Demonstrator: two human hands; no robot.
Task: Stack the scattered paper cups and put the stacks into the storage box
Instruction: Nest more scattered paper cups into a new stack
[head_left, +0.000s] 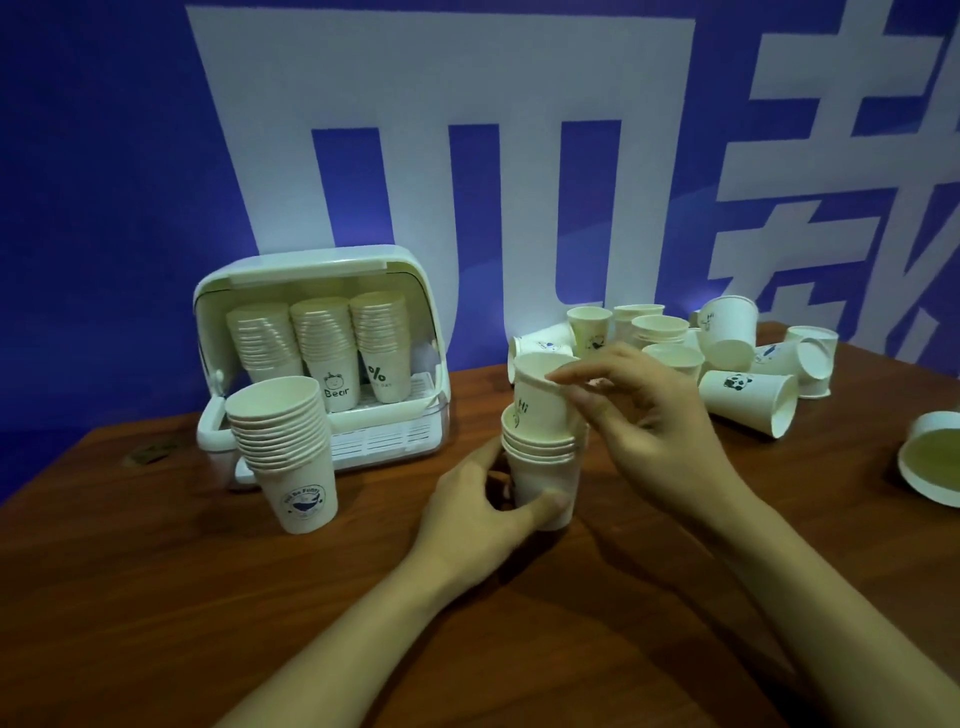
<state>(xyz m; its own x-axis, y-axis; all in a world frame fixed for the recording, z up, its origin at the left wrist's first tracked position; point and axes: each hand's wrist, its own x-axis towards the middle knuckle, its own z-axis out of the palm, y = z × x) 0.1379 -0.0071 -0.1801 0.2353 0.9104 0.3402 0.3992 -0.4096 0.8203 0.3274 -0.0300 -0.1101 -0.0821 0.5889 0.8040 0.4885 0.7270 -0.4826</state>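
My left hand (483, 499) grips the short cup stack (543, 467) at its base so it won't tip, while my right hand (639, 410) just above pinches the "Hi" cup (540, 402) by the rim, seating it in.

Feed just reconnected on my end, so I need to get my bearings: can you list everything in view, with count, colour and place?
storage box: one, white, lid up, back left of table.
stacks in box: three, white, upright inside.
finished stack: one, white, standing in front of the box.
stack in progress: one, white, table centre.
top cup: one, white, part-seated in that stack.
loose cups: a dozen or more, white, back right, many on their sides.
table: one, brown wood.
wall banner: blue with white characters.
left hand: holds the stack's base.
right hand: pinches the top cup's rim.
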